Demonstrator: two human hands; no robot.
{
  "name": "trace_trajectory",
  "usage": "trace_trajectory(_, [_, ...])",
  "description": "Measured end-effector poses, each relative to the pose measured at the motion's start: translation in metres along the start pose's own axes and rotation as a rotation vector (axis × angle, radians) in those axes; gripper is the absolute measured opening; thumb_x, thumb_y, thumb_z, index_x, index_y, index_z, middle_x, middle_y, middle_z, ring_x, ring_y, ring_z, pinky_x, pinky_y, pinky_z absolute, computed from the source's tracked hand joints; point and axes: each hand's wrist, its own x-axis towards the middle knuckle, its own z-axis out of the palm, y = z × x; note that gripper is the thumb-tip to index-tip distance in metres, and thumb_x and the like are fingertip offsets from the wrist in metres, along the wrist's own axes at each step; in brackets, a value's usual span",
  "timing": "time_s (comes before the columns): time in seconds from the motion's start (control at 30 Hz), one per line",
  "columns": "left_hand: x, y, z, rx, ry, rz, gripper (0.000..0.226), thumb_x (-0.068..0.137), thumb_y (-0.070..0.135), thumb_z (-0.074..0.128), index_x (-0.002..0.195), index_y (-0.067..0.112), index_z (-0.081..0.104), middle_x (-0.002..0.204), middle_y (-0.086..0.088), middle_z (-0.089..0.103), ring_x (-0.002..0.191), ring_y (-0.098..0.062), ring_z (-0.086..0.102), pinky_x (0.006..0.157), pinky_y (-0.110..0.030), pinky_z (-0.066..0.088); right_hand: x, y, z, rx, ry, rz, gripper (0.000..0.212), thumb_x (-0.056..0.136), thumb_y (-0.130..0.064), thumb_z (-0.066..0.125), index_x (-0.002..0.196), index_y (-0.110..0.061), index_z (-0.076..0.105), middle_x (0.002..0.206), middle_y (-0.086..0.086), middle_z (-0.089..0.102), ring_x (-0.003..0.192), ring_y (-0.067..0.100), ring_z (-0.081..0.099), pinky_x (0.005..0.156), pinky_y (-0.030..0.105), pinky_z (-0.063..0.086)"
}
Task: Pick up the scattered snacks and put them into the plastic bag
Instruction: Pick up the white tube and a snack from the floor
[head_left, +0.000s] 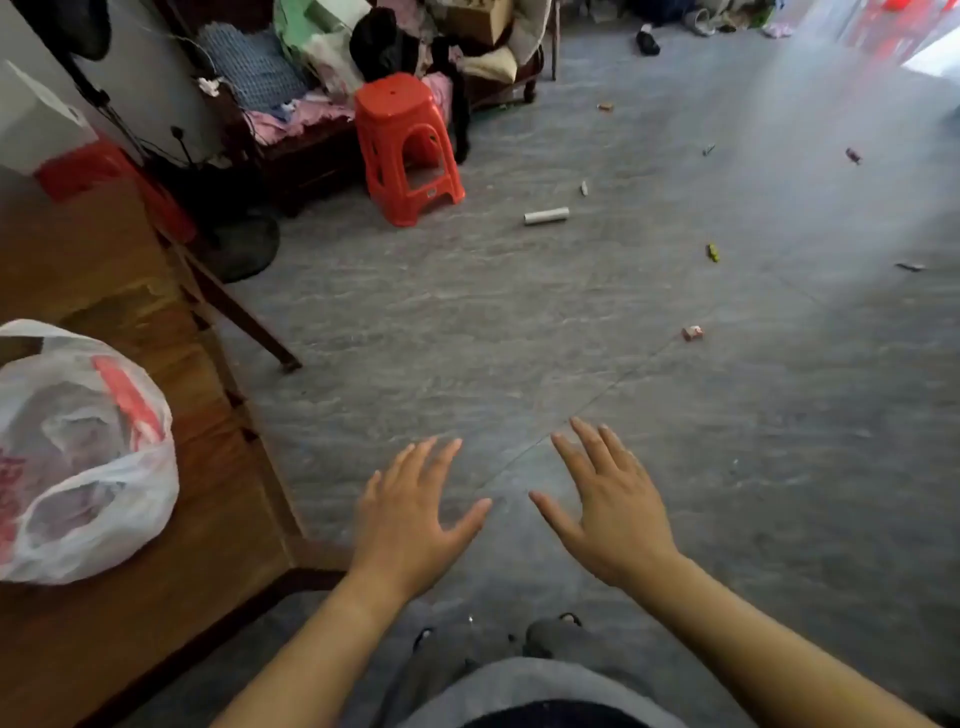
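A white plastic bag (78, 457) with red print sits on the wooden table at the left. Small wrapped snacks lie scattered over the grey floor: a red-and-white one (692, 333) nearest me, a yellow-green one (713, 252), a white tube-shaped pack (546, 215), a small white one (584, 188), a dark one (910, 267) and a reddish one (853, 155) farther off. My left hand (410, 514) and my right hand (613, 506) are stretched out in front of me, palms down, fingers spread, holding nothing.
A wooden table (171, 545) fills the left side. A red plastic stool (405, 145) stands by a cluttered sofa (322, 104) at the back. A fan base (239, 244) sits beside the table leg. My feet show below.
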Motion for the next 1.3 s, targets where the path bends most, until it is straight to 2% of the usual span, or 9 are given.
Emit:
trace_trajectory(0.2, [0.018,0.053,0.033,0.019,-0.035,0.148,0.083,0.070,0.077,0.019,0.143,0.038,0.021,0.152,0.004,0.028,0.141,-0.017,0.022,0.113,-0.048,0.025,-0.021,0.056,-0.004,-0.014,0.035,0.027,0.077,0.080,-0.072,0.017,0.144,-0.030,0.014,0.156,-0.003,0.009,0.143,0.021,0.003,0.115,0.042,0.012])
trace_trajectory(0.43, [0.045,0.121,0.054,0.005,-0.139,0.309,0.083,0.071,0.076,0.019,0.143,0.036,0.023,0.152,0.004,0.027,0.141,-0.018,0.022,0.113,-0.050,0.024,-0.046,0.122,-0.011,0.047,0.077,0.201,0.077,0.079,-0.070,0.017,0.144,-0.028,0.018,0.155,-0.001,0.014,0.143,0.023,0.008,0.115,0.044,0.016])
trace_trajectory(0.6, [0.090,0.144,0.056,0.029,-0.169,0.363,0.082,0.072,0.076,0.019,0.143,0.035,0.024,0.151,0.004,0.029,0.140,-0.016,0.023,0.112,-0.051,0.025,-0.026,0.150,-0.020,0.082,0.088,0.297,0.078,0.078,-0.071,0.012,0.144,-0.028,0.018,0.155,-0.002,0.014,0.143,0.021,0.007,0.116,0.041,0.014])
trace_trajectory(0.77, [0.162,0.150,0.051,0.042,-0.153,0.331,0.082,0.072,0.077,0.017,0.142,0.035,0.028,0.150,0.004,0.032,0.139,-0.017,0.026,0.111,-0.051,0.026,0.047,0.170,-0.041,0.125,0.102,0.279,0.077,0.079,-0.069,0.013,0.143,-0.027,0.020,0.155,-0.002,0.016,0.143,0.020,0.007,0.116,0.040,0.015])
trace_trajectory(0.97, [0.289,0.154,0.020,-0.032,-0.096,0.218,0.083,0.072,0.078,0.016,0.142,0.033,0.029,0.149,0.003,0.035,0.138,-0.018,0.028,0.111,-0.049,0.028,0.191,0.189,-0.099,0.142,0.113,0.222,0.081,0.077,-0.069,0.011,0.142,-0.023,0.024,0.153,-0.002,0.021,0.142,0.019,0.012,0.115,0.036,0.015])
trace_trajectory(1.13, [0.414,0.176,-0.037,0.020,-0.002,0.240,0.084,0.071,0.076,0.016,0.141,0.031,0.033,0.148,0.001,0.037,0.137,-0.019,0.030,0.111,-0.047,0.027,0.313,0.199,-0.176,0.121,0.195,0.147,0.076,0.080,-0.067,0.019,0.138,-0.019,0.034,0.148,0.002,0.033,0.138,0.021,0.024,0.112,0.036,0.024])
trace_trajectory(1.3, [0.514,0.204,-0.071,0.049,0.009,0.250,0.086,0.069,0.077,0.012,0.142,0.033,0.028,0.150,0.003,0.032,0.139,-0.016,0.025,0.113,-0.047,0.023,0.399,0.227,-0.225,0.130,0.268,0.138,0.074,0.081,-0.066,0.023,0.135,-0.019,0.039,0.147,0.002,0.033,0.137,0.022,0.025,0.111,0.039,0.028])
